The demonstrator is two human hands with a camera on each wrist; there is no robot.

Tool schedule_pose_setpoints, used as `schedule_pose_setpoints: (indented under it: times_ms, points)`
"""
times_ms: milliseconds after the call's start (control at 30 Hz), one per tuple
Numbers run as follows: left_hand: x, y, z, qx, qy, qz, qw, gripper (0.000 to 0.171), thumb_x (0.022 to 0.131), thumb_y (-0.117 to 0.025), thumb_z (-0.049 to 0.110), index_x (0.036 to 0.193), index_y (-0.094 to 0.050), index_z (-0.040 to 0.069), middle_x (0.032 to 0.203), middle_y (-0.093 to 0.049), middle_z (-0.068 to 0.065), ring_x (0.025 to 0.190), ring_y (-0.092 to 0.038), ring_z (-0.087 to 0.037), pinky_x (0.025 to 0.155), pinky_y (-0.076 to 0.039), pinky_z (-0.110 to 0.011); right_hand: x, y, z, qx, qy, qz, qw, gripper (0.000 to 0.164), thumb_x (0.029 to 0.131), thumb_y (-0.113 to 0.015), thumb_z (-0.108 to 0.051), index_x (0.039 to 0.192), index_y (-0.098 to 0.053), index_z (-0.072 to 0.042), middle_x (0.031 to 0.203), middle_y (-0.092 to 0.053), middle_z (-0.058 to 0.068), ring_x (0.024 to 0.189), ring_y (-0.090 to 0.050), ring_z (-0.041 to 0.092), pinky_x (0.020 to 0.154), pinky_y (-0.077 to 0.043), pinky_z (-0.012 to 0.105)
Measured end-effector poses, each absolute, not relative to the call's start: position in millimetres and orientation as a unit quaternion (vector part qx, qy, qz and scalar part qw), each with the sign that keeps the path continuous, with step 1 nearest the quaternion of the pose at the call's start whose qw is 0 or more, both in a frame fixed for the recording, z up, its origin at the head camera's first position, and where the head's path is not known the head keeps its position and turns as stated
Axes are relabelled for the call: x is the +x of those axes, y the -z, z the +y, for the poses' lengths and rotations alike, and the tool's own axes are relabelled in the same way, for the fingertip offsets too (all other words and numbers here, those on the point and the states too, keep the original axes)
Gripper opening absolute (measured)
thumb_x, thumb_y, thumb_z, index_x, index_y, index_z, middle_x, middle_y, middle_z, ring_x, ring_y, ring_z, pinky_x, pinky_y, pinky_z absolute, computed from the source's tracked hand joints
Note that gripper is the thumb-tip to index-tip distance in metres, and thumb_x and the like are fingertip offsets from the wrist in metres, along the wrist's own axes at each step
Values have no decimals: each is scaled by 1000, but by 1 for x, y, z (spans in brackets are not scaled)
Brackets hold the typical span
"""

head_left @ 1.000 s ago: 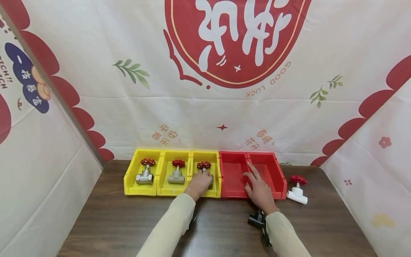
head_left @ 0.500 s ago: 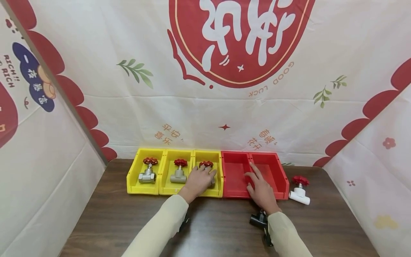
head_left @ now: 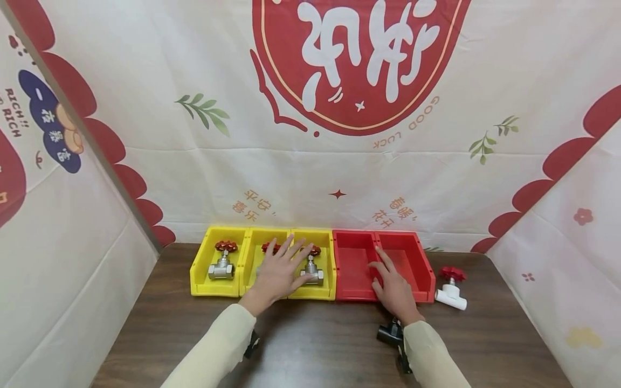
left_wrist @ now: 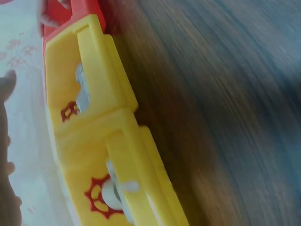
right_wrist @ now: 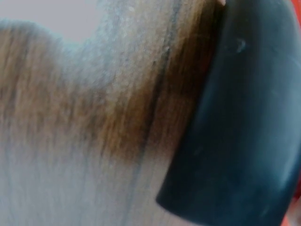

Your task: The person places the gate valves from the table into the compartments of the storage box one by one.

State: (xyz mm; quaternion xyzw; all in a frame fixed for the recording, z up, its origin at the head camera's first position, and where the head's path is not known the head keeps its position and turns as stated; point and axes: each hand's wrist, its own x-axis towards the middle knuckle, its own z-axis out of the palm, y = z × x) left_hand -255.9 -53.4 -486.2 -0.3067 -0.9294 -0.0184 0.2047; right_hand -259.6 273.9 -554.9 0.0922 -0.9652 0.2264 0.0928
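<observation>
White cloth [head_left: 301,180] with red shapes and small leaves hangs across the back and both sides, and below it is a brown wooden surface [head_left: 310,355]. Left of the middle of the frame stands the first yellow box [head_left: 215,289], holding a silver tap [head_left: 221,270] with a red wheel on top. Next comes the second yellow box [head_left: 259,235]. Its grey tap [left_wrist: 111,194] is mostly hidden in the head view, with a bit of red wheel peeking out.

Of the two hands, the left hand [head_left: 275,277] comes up from the lower left, over the second box and a bit of the third yellow box [head_left: 312,294]. Its fingers are spread wide and it holds nothing. Another silver tap [head_left: 315,273] sits in that third box, just beside the left thumb.

To the right are two red boxes [head_left: 353,253] side by side. The right hand [head_left: 395,291] lies over them, loose and holding nothing that shows, its pointing finger stretched along the wall between them. Just below it, a black tap [head_left: 390,335] lies on the surface, partly covered by the sleeve [head_left: 429,353]. Farthest right, beside the boxes, is a white tap [head_left: 450,296] with a red wheel.
</observation>
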Motion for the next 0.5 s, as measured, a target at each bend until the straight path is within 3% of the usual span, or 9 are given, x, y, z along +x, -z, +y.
schedule_pose_setpoints:
  times_ms: [233, 500]
  points:
    - [-257, 494, -89, -293, 54, -920, 253, 78, 85, -54, 64, 150, -32, 27, 157, -22, 0, 144, -13, -30, 109, -10, -62, -260, 556, 273, 91, -227, -965, 97, 53, 77, -76, -15, 126, -58, -21, 157, -15, -7, 69, -54, 18, 61, -54, 38]
    - [-256, 517, -131, -240, 101, -934, 246, 79, 81, -64, 60, 148, -37, 30, 155, -28, 1, 144, -14, -27, 104, -10, -71, -260, 557, 272, 90, -228, -964, 101, 52, 77, -76, -14, 125, -58, -21, 157, -17, -6, 67, -54, 19, 61, -54, 39]
